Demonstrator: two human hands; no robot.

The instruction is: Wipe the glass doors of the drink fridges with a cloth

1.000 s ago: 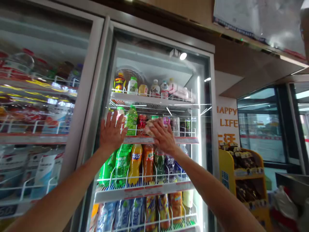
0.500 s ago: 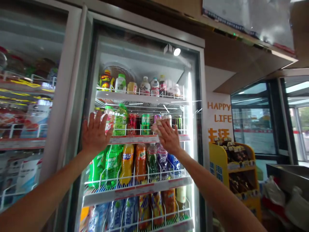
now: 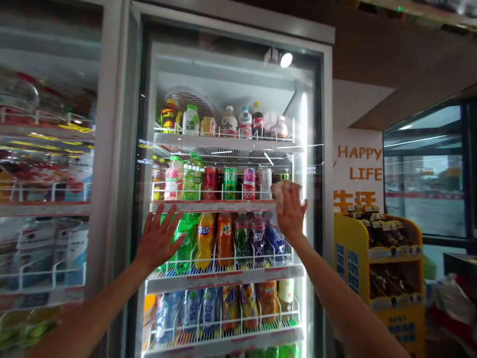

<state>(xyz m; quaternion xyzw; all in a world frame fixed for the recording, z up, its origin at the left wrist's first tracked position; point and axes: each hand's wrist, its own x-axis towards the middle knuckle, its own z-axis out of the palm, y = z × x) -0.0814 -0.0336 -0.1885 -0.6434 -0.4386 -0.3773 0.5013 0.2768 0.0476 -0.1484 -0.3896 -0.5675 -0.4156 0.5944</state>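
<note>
A tall glass-fronted cooler (image 3: 328,149) fills the center of the shop, with a second cabinet (image 3: 112,149) of drinks and packs beside it at left. At right, a yellow display stand (image 3: 346,228) carries dark packages (image 3: 391,231) on its tiers. Behind the cooler's glass door (image 3: 231,69), four racks of drinks are in clear view. A person's bare arms reach up in front of it.

The left hand (image 3: 156,241) is raised with fingers spread wide and thumb apart, holding nothing visible; whether its palm meets the glass cannot be told. The right hand (image 3: 289,216) has its fingers nearly straight and its thumb held out, laid over a pinkish cloth.

On the third shelf (image 3: 227,278) stand green, orange, dark and blue bottles; the lowest visible shelf (image 3: 227,344) holds more bottles. Smaller bottles line the top shelf (image 3: 223,142). The second shelf (image 3: 212,207) mixes bottles with red, green, pink and silver cans.

The cloth (image 3: 276,189) lies at the right end of that can row, farther right than half a second ago, when it was beside the pink can (image 3: 249,183). The left hand has dropped from the second shelf's level toward the third.
</note>
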